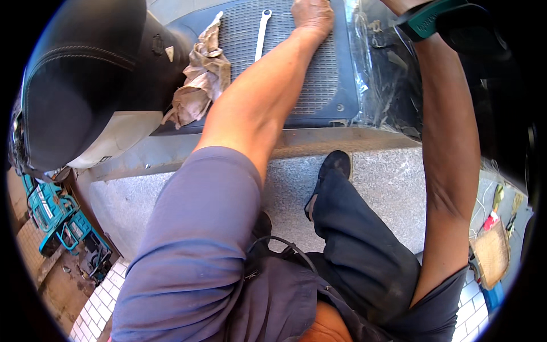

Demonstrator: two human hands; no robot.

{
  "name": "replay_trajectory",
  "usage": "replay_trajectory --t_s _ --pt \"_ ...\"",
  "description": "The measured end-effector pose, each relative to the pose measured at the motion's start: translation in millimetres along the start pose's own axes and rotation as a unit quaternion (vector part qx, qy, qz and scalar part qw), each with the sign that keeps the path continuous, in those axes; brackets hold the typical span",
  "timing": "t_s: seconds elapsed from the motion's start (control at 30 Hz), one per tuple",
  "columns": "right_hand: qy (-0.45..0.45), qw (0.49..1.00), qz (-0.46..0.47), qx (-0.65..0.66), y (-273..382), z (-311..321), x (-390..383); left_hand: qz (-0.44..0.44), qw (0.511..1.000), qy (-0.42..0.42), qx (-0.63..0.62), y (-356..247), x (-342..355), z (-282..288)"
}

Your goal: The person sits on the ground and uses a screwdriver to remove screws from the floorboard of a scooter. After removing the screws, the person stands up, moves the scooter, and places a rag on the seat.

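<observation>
At the top edge, my left hand [313, 14] rests over the far part of a dark ribbed floor mat [319, 85]. Its fingers look curled closed, and whatever they may hold is hidden. A silver ring-ended wrench [262, 34] lies on the mat just left of that hand. Left of the wrench is a crumpled, stained brownish cloth [202, 74]. My right hand [399, 4] is mostly cut off by the upper edge, so its fingers do not show. A wristband in green and black [427, 21] circles that wrist, next to dark panelling under clear plastic film [379, 68].
A black stitched seat [85, 74] bulges up at the left. Teal power tools [57, 214] sit on the floor at lower left. Below the mat runs a metal edge [353, 139], then grey speckled stone [387, 176] with my dark shoe [333, 168] on it. A woven tan item [491, 253] stands at right.
</observation>
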State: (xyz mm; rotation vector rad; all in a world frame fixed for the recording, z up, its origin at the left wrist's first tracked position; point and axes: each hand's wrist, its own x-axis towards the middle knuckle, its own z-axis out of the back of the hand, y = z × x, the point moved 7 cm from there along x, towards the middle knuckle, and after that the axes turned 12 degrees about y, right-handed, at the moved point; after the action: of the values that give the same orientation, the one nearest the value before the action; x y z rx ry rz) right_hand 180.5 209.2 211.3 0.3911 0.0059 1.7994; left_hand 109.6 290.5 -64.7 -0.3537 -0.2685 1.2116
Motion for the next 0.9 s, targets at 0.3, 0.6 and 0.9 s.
replay_trajectory --t_s 0.3,0.6,0.9 --pt "-0.011 0.997 -0.037 0.067 -5 24 -34 -0.078 0.995 -0.029 -0.052 6 -12 29" --pt "0.020 0.993 -0.023 0.110 25 54 -98 -0.200 0.974 0.052 -0.096 -37 -179 83" --pt "-0.057 0.975 -0.122 0.175 43 81 -135 -0.223 0.964 0.064 -0.129 -30 -237 97"
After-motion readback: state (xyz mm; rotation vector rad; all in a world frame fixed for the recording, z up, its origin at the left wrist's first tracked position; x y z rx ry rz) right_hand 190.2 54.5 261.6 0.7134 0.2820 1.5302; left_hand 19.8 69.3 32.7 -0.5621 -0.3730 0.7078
